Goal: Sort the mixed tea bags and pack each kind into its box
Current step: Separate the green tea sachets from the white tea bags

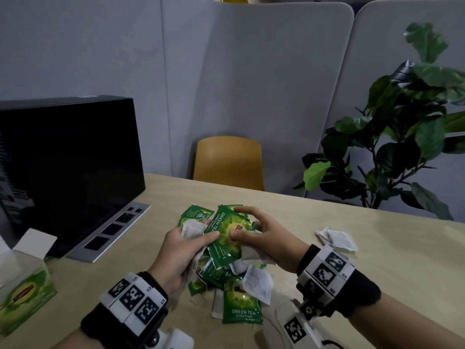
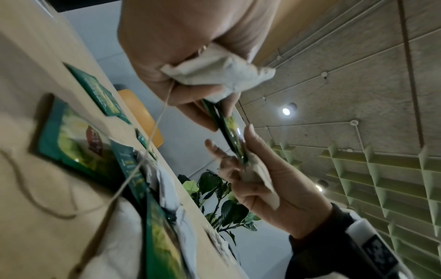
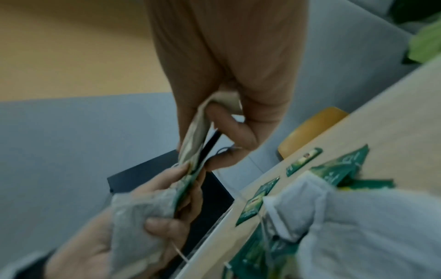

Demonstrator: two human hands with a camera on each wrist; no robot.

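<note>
I judge the green sachets [image 1: 227, 231] to be light, flat foil-paper envelopes, slick on the face and stiff enough to be taken by an edge or corner between thumb and forefinger; the white paper bags [image 1: 259, 282] look soft, limp and easily torn, each with a thin string that could snag a neighbour, so I would take those by the body of the bag and lift slowly; both kinds lie in one mixed heap near the middle of the table [image 1: 377, 273], toward its near edge, with a few white bags [image 1: 337, 239] lying apart toward the right edge; my left hand [image 1: 178, 255] is curled, thumb pressed on the face of a small stack of green sachets raised above the heap, and the left wrist view shows a crumpled white bag [image 2: 218, 72] tucked against its palm with the string hanging down; my right hand [image 1: 264, 235] has its thumb and fingers bent round the same stack from the other side, pinching it, with a pale bag [image 1: 254, 255] held under the palm; the open green box [image 1: 24, 290] stands at the table's near left corner, well apart from the heap; a second box I cannot see.
</note>
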